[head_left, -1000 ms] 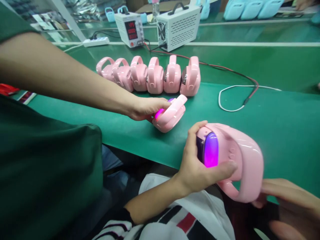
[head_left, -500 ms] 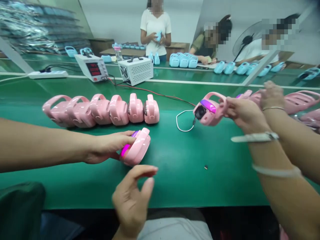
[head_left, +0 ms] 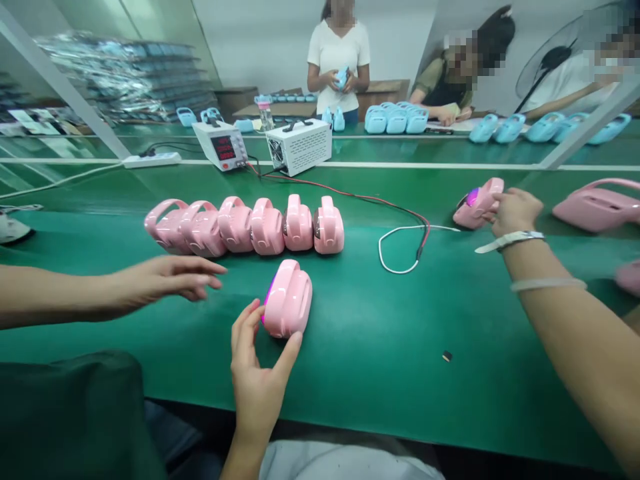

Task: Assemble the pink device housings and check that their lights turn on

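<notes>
Co-worker's hand (head_left: 160, 283) withdrew; left hand (head_left: 260, 373) touches pink unit (head_left: 287, 299).

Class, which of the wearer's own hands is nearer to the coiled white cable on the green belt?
The right hand. It rests on a lit pink device just right of the coiled white cable. The left hand is farther, down-left of the cable, touching another pink device.

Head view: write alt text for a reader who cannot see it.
The left hand touches a pink device on a green table; the right hand holds another pink device farther off. A co-worker's hand hovers near a row of six pink devices.
</notes>
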`<action>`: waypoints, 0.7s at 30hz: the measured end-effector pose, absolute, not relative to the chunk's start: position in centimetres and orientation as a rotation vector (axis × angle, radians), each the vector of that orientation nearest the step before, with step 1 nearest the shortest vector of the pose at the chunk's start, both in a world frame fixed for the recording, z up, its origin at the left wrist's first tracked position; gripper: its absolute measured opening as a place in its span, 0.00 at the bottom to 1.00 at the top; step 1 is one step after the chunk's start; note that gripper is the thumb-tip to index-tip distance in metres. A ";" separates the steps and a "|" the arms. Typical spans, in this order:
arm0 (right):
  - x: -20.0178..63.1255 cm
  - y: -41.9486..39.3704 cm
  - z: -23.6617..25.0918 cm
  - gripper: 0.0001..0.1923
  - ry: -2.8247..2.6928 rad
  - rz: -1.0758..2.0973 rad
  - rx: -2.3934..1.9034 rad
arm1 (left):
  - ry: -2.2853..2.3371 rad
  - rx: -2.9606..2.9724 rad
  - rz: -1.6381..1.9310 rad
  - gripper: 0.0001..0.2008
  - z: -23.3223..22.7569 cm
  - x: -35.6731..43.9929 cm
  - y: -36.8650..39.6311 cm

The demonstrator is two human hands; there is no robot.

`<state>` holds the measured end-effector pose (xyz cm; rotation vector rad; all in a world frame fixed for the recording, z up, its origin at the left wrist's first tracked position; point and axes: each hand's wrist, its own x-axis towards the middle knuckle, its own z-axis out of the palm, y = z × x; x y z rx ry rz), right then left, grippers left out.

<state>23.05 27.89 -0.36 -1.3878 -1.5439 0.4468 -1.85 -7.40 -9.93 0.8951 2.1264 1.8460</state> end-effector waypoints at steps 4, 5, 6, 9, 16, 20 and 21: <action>26.2 20.4 -1.0 0.15 -1.575 0.774 -1.440 | 2.069 0.849 1.810 0.19 -9.6 -1.8 -6.5; 27.1 17.6 -1.6 0.12 -1.611 0.832 -1.441 | 2.043 0.854 1.822 0.17 -9.4 -1.7 -6.4; 27.8 14.9 -2.2 0.11 -1.677 0.884 -1.444 | 2.009 0.858 1.828 0.15 -9.1 -1.4 -6.4; 29.0 7.8 -5.3 0.17 -1.976 0.894 -1.443 | 1.853 0.842 1.804 0.10 -8.5 0.2 -6.8; 29.0 4.0 -10.5 0.22 -2.012 0.659 -1.455 | 1.670 1.001 1.480 0.11 -8.2 5.3 -8.0; 28.9 4.2 -10.0 0.19 -1.893 0.724 -1.513 | 1.650 1.131 1.375 0.14 -8.4 5.5 -8.4; 28.7 4.1 -9.8 0.19 -1.830 0.776 -1.532 | 1.598 1.133 1.370 0.15 -8.4 5.1 -8.4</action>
